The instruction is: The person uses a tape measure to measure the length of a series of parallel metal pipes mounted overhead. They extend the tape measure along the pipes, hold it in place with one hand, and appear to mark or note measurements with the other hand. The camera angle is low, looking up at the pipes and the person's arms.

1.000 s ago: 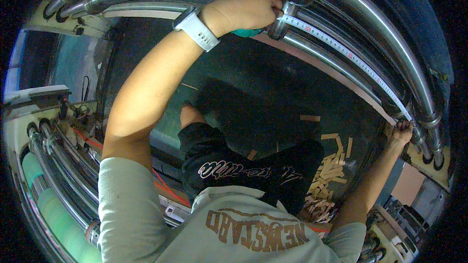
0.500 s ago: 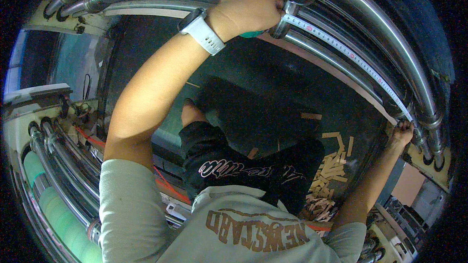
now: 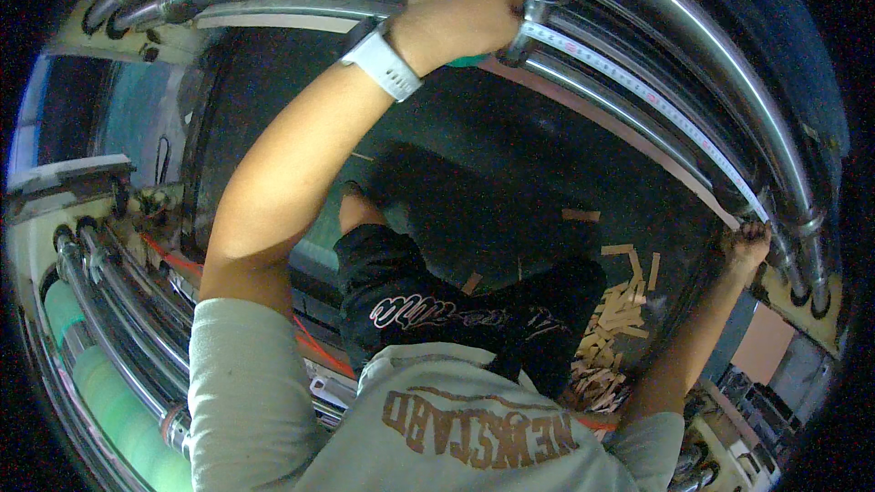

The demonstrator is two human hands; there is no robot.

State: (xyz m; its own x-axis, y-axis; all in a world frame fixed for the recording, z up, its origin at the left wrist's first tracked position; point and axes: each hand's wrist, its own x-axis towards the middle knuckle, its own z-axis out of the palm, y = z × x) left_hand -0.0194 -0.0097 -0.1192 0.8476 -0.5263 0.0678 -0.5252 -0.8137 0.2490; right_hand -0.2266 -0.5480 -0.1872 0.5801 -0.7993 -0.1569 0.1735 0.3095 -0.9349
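Big polished steel rollers (image 3: 753, 82) sweep across the top and down the right of the frame, and there, alongside them, runs the white tape measure blade (image 3: 652, 97), its long axis slanting from upper centre down to the right edge. It spans the gap between the hands, one at each end! Left hand (image 3: 469, 14), upper centre, is curled tight around the near end; right hand (image 3: 749, 244), far right and lower, bunches its fingers at the other, though whether they pinch it I can't tell. Smallest of all, a green edge (image 3: 468, 61) peeks beneath the left palm.
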